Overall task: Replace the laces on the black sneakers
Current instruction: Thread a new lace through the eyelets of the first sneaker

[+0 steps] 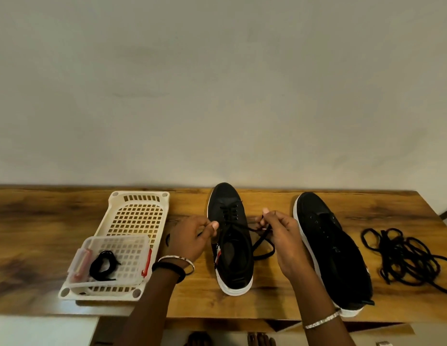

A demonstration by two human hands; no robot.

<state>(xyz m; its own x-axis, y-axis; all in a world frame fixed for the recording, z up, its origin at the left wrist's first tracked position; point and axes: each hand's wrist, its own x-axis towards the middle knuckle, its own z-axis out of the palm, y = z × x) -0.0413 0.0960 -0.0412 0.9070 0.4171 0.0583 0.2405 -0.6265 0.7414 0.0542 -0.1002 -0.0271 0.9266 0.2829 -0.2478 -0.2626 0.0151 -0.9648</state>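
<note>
A black sneaker with a white sole (231, 248) stands mid-table, toe toward the wall, partly laced with a black lace (261, 242). My left hand (192, 237) pinches the shoe's left edge or a lace end beside the eyelets; which one I cannot tell. My right hand (282, 236) pinches the lace's free end to the right of the shoe, and a loop of it trails on the table. A second black sneaker (329, 250) lies to the right with no lace in its eyelets.
A tangle of black laces (404, 255) lies at the far right of the wooden table (42, 233). On the left a cream perforated tray (140, 211) carries a small clear basket (112, 260) holding a coiled black lace (104, 264). A wall rises behind.
</note>
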